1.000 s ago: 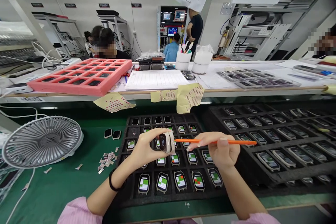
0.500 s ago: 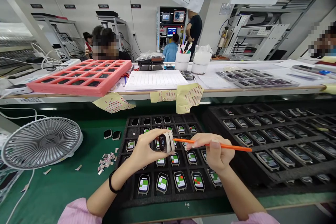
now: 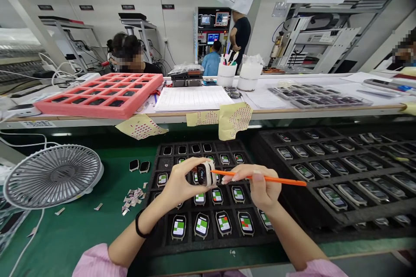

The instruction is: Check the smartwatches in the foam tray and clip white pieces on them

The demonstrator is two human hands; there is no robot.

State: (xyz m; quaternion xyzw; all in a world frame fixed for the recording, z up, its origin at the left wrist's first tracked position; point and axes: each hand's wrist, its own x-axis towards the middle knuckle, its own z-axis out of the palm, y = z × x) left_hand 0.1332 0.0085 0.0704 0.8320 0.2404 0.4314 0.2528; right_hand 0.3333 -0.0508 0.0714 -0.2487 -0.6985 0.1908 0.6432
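My left hand [image 3: 180, 183] grips a smartwatch body [image 3: 203, 174] on edge between thumb and fingers, its lit dark screen turned to the left. A thin orange stick [image 3: 276, 179] is pinched in my right hand [image 3: 260, 185]. Its pointed left end meets the pale side of the watch; whether it presses in there is too small to tell. Both hands are above a black foam tray [image 3: 156, 244], where several watch bodies lie in compartments. Many of their screens show green, white and red blocks, such as the watch [image 3: 224, 223] near the front.
Left of the tray are two dark watch bodies [image 3: 139, 165], a pile of small slips [image 3: 132, 199] and a grey fan [image 3: 53, 176]. A second foam tray [image 3: 260, 147] of watches is on the right. The shelf behind carries a pink foam tray [image 3: 126, 111] and papers [image 3: 191, 98].
My right hand has moved slightly left with the orange stick, whose tip shifts left against the watch. My left hand stays almost still, holding the watch.
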